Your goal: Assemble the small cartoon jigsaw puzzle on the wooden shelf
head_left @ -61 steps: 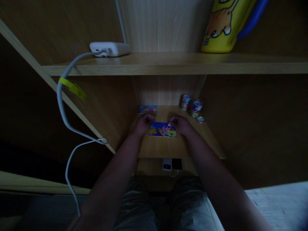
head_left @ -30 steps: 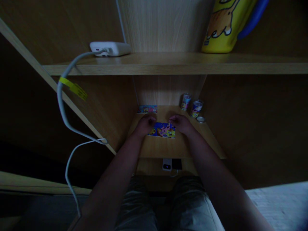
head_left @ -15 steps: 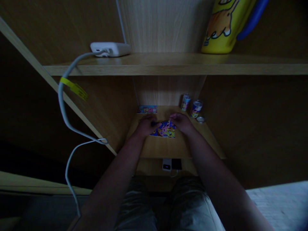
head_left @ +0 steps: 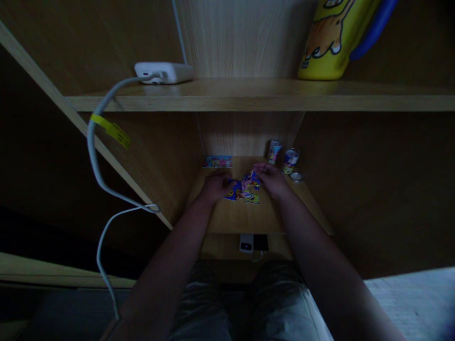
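Note:
A colourful cartoon puzzle [head_left: 245, 188] lies on the wooden shelf board between my hands, its pieces partly pulled apart with gaps showing. My left hand [head_left: 216, 185] grips the puzzle's left part, thumb over its edge. At the upper right of the puzzle, the fingers of my right hand [head_left: 269, 177] are closed on a blue and pink part that looks lifted and tilted. A flat cartoon picture card [head_left: 217, 161] lies behind my left hand, near the back panel.
Behind my right hand stand a small cartoon can [head_left: 274, 151] and an open-looking can [head_left: 290, 161], with a round metal lid [head_left: 295, 176] beside it. Above are a white device [head_left: 164, 73] with a hanging cable [head_left: 93, 156] and a yellow mug [head_left: 322, 52]. Two devices [head_left: 246, 243] lie below.
The puzzle, nearly whole before, has broken apart, with its right part raised and shifted. My right hand has moved slightly up and right, my left hand slightly left.

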A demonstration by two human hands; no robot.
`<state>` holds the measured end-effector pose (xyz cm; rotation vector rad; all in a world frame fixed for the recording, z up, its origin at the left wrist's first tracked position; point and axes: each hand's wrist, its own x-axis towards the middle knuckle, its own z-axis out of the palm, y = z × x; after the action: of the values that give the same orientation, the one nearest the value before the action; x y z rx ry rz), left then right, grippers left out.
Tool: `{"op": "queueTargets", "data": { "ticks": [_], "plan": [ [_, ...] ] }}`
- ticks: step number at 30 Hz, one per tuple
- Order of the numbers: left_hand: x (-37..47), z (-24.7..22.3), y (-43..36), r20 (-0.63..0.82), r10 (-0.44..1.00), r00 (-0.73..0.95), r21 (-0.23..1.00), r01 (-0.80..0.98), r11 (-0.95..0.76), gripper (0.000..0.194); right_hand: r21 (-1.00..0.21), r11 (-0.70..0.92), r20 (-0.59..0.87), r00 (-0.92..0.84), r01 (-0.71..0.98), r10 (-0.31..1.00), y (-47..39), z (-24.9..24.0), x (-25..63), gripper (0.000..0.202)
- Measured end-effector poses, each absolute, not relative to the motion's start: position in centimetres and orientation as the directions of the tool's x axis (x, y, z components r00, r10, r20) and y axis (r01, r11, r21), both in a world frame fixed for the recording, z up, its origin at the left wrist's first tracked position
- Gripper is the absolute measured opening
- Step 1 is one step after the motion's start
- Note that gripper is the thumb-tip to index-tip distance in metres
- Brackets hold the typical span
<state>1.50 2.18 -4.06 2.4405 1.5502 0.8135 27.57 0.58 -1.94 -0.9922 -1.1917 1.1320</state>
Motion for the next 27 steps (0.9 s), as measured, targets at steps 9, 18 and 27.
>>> {"op": "queueTargets", "data": {
  "ticks": [9,18,27],
  "plan": [
    [1.4,-4.2,2.3,0.373,0.876,0.307,0.391,0.804,-0.448,0.018,-0.94,0.224,0.208,0.085,-0.259,0.974,0.7,-1.6,27.6,0.056],
    [1.4,-4.1,2.2,0.385,0.875,0.295,0.392,0.806,-0.444,0.017,-0.951,0.251,0.283,0.183,0.182,0.941,2.2,-3.0,28.6,0.024],
    [1.4,-4.5,2.4,0.399,0.87,0.289,0.381,0.811,-0.445,0.017,-0.832,0.082,0.223,0.195,0.549,0.955,2.5,-4.0,29.6,0.005]
  ]
}}
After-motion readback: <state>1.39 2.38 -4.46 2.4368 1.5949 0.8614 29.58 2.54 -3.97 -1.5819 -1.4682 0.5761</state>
